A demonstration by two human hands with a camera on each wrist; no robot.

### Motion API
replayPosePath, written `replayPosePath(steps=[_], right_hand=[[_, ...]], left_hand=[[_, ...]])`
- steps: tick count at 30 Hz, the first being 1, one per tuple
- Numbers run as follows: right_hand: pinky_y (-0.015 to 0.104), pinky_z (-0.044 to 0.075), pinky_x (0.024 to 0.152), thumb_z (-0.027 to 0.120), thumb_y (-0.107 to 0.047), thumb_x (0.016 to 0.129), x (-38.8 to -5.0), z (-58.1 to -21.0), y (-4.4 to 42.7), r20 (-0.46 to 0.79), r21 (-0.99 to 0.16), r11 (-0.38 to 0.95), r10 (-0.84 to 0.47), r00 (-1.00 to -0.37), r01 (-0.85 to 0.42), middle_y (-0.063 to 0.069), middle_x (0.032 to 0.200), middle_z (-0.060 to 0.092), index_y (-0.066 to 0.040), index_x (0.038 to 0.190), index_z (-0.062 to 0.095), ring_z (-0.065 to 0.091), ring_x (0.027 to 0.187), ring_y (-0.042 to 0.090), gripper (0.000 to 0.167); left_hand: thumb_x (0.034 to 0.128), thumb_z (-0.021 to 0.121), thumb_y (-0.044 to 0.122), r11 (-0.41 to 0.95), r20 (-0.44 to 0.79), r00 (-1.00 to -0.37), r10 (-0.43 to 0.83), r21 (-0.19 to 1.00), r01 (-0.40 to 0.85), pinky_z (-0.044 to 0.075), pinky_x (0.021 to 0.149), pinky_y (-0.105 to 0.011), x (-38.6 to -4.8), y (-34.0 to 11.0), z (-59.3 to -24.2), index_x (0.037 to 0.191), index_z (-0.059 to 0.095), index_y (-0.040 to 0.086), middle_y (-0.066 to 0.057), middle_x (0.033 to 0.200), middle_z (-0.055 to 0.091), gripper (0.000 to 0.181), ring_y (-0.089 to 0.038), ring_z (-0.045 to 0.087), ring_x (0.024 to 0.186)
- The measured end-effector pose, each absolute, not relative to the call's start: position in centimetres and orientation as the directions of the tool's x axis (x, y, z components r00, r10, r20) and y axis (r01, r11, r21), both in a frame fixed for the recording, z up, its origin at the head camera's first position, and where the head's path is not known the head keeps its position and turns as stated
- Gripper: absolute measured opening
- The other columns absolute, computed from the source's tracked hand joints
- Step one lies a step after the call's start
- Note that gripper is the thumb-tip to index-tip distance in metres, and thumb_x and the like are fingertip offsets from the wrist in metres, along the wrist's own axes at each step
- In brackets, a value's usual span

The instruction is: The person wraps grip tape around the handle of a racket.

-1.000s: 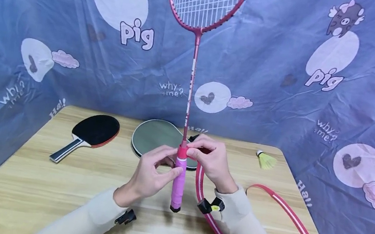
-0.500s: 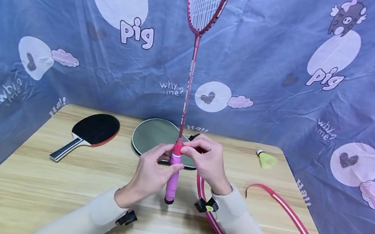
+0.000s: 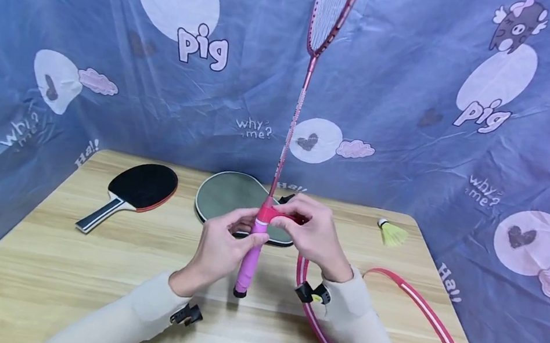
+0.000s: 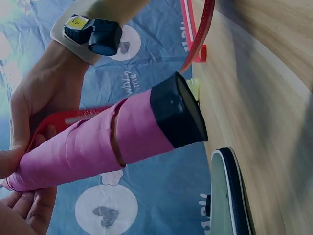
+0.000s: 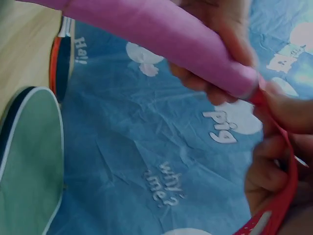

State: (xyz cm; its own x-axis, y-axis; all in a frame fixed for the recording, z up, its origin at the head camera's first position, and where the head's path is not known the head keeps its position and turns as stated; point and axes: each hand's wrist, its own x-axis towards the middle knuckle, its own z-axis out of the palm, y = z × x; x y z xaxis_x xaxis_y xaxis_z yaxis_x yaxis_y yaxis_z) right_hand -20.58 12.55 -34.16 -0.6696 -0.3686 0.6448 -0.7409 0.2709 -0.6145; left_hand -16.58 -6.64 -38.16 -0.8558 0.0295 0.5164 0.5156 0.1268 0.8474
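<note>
A badminton racket point(image 3: 295, 116) stands tilted above the table, its head leaning right and partly cut off by the top edge. Pink wrap covers its handle point(image 4: 98, 147), which ends in a black butt cap point(image 4: 178, 110). My left hand point(image 3: 220, 243) pinches the handle's upper part between thumb and fingers. My right hand point(image 3: 314, 230) pinches a red grip tape point(image 5: 279, 205) close to the handle's top, where red tape is wound above a whitish ring. From there the tape hangs down behind my right forearm and loops over the table's right side.
On the wooden table point(image 3: 78, 296), a black table tennis bat point(image 3: 143, 185) lies at left. Behind the hands is a green-grey, paddle-shaped case point(image 3: 229, 197) with white edging. A yellow shuttlecock point(image 3: 392, 233) lies back right. Blue printed cloth point(image 3: 245, 85) encloses the table.
The racket has turned about its shaft, so its head shows narrower. Its head now leans right, while the butt has swung left. Both hands keep their holds near the same place.
</note>
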Motion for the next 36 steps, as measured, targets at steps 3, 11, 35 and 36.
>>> replayPosePath(steps=[3,11,35,36], right_hand=[[0.018,0.039,0.049,0.083,-0.002,0.08,-20.5,-33.9,12.9,0.632,-0.594,0.291,-0.407,-0.659,-0.75,0.006,0.078,0.066,-0.004,0.095,0.08,0.048,0.062,0.005,0.015],[0.019,0.041,0.053,0.08,0.001,0.083,-20.6,-33.9,13.0,0.606,-0.658,0.257,-0.377,-0.7,-0.708,0.007,0.08,0.067,-0.003,0.092,0.08,0.052,0.07,0.007,0.01],[0.015,0.049,0.064,0.084,-0.015,0.082,-20.9,-35.0,11.9,0.479,-0.878,-0.201,-0.316,-0.819,-0.435,-0.007,0.082,0.068,-0.022,0.086,0.078,0.059,0.077,0.004,0.01],[0.015,0.05,0.065,0.085,-0.016,0.081,-20.9,-35.0,11.9,0.476,-0.879,-0.206,-0.316,-0.821,-0.431,-0.007,0.082,0.068,-0.021,0.085,0.078,0.059,0.077,0.004,0.009]], left_hand=[[0.0803,0.085,0.008,0.116,0.51,-0.859,0.044,0.852,0.511,0.063,0.082,-0.029,-16.5,-6.7,-38.2,0.121,0.071,0.003,-0.014,0.1,0.078,0.043,-0.022,0.076,0.087],[0.0832,0.081,0.002,0.032,0.454,-0.887,0.088,0.888,0.458,0.061,0.087,-0.025,-16.3,-6.7,-37.9,0.123,0.068,-0.003,-0.02,0.107,0.077,0.043,-0.012,0.073,0.091],[0.0899,0.068,-0.008,-0.182,0.483,-0.853,0.199,0.873,0.452,0.059,0.089,-0.021,-16.3,-6.9,-38.0,0.13,0.057,-0.018,-0.037,0.12,0.066,0.042,-0.001,0.068,0.099],[0.0905,0.067,-0.008,-0.188,0.481,-0.852,0.208,0.874,0.448,0.059,0.09,-0.02,-16.3,-6.9,-38.0,0.13,0.057,-0.018,-0.037,0.121,0.066,0.042,0.0,0.068,0.1]])
